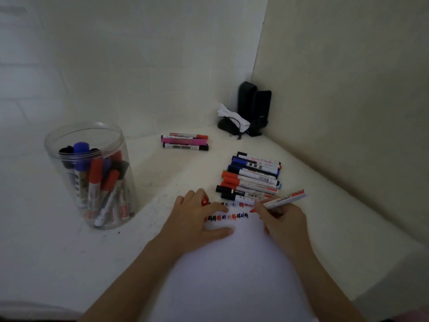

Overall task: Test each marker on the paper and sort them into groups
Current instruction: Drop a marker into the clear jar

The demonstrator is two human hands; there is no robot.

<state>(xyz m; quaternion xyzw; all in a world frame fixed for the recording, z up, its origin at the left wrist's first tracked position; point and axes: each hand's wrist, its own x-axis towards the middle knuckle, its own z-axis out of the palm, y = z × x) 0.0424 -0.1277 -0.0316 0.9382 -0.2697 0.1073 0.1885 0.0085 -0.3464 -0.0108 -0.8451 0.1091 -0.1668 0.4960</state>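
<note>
Likely a home or small office corner: plain white desk [325,228] tucked against bare painted walls [139,66], two black desktop speakers [254,105] and a computer mouse [228,127] pushed into the corner.

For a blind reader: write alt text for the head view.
A right hand holds a red marker tip-down on white paper lined with scribbles, the left hand steadying it. Sorted marker piles lie behind; a clear jar of markers stands left.
</note>
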